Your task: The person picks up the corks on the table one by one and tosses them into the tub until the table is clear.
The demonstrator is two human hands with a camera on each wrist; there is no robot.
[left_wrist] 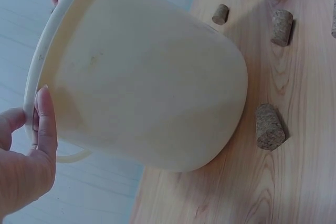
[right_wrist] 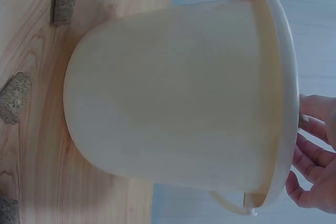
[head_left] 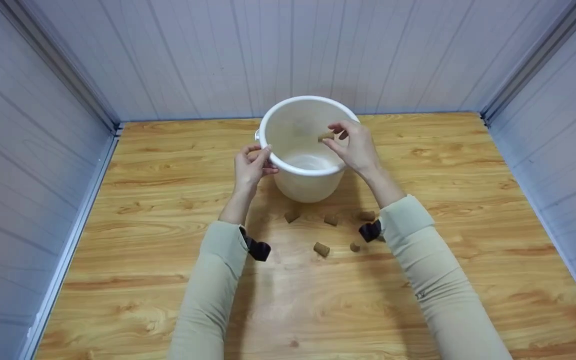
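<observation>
A white bucket [head_left: 308, 187] stands upright near the back wall. The left hand [head_left: 250, 167] grips its rim at the left, thumb on top and fingers beneath; the left wrist view shows this hand [left_wrist: 31, 156] pinching the rim [left_wrist: 39, 56]. Over the bucket's opening, at the right side, the right hand [head_left: 355, 147] pinches a cork [head_left: 326, 136] between thumb and fingers. In the right wrist view the right hand [right_wrist: 317, 150] is beside the rim [right_wrist: 290, 77], its cork mostly hidden.
Several corks lie on the wooden surface in front of the bucket, among them one cork [head_left: 321, 249] nearest the front, one [head_left: 292, 216] by the bucket's base and one [head_left: 366, 216] near the right wrist camera. Panelled walls [head_left: 288, 55] stand behind and at both sides.
</observation>
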